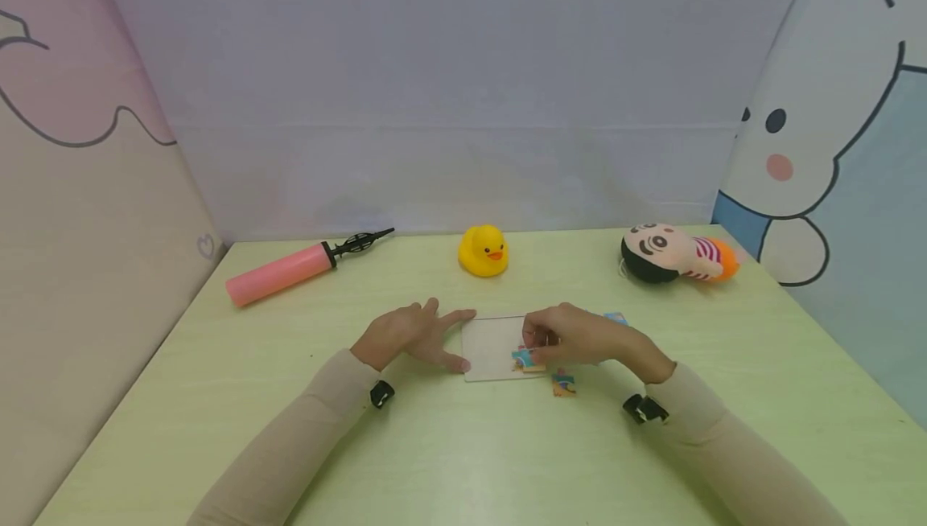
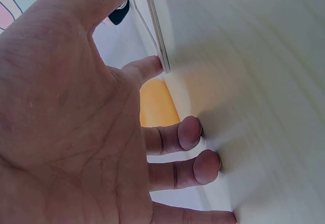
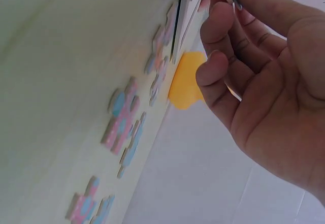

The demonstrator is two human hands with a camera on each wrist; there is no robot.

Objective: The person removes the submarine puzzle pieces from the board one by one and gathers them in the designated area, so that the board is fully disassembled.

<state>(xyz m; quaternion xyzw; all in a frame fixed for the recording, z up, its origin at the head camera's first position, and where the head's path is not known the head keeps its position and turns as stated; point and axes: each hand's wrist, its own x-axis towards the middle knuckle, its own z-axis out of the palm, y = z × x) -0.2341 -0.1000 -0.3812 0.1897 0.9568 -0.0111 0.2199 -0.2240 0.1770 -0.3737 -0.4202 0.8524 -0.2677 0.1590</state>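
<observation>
A thin white puzzle board [image 1: 487,349] lies flat on the table in the head view. My left hand [image 1: 411,333] is spread at its left side, with thumb and index finger touching the edge near two corners. The other fingertips [image 2: 190,132] rest on the table in the left wrist view. Over the board's right half, my right hand [image 1: 579,334] pinches a colourful jigsaw piece [image 1: 526,361] between thumb and fingers. Just off the board's lower right corner lies another jigsaw piece [image 1: 563,384]. Several loose pink and blue pieces [image 3: 122,117] are beside my right hand in the right wrist view.
A yellow rubber duck [image 1: 484,252] sits behind the board. At the back left lies a pink hand pump [image 1: 282,275] with a black nozzle. A plush doll [image 1: 673,252] lies at the back right. My right hand partly hides a blue piece [image 1: 616,318].
</observation>
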